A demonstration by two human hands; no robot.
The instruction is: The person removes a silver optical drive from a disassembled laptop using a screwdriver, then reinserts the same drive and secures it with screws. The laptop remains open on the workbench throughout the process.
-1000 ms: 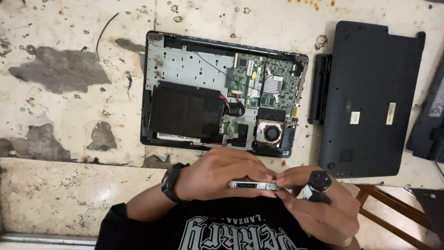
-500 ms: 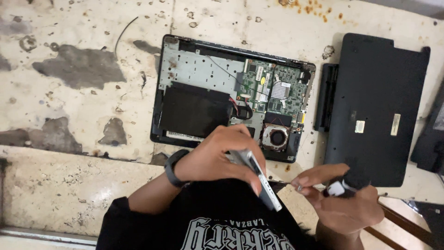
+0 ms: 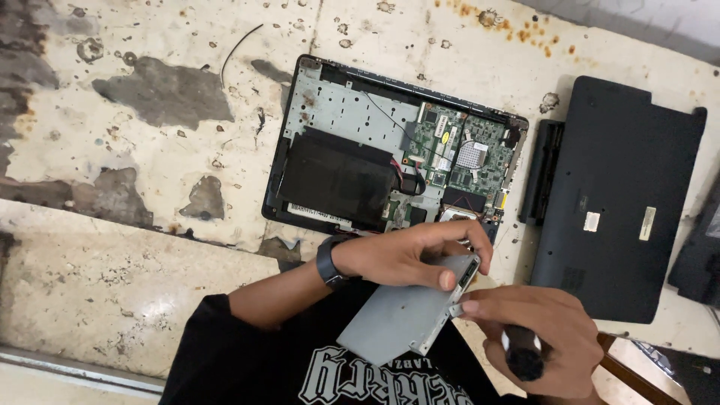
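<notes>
My left hand (image 3: 409, 251), with a black watch on its wrist, grips a flat grey metal drive unit (image 3: 401, 315) by its upper end and holds it tilted over my lap. My right hand (image 3: 536, 330) is closed around a black-handled screwdriver (image 3: 521, 356), and its fingertips touch the drive's corner. Just beyond my hands lies an opened laptop base (image 3: 390, 150) with its green circuit board (image 3: 457, 154) and black battery (image 3: 337, 176) exposed.
A black laptop bottom cover (image 3: 619, 195) lies to the right of the base, with a long black battery strip (image 3: 541, 172) between them. The worn, stained table top (image 3: 135, 150) stretches to the left. Another dark device (image 3: 701, 255) sits at the right edge.
My left hand has turned the drive from edge-on to flat side up and brought it lower. The right hand has come back against its corner. The camera has shifted right and downwards.
</notes>
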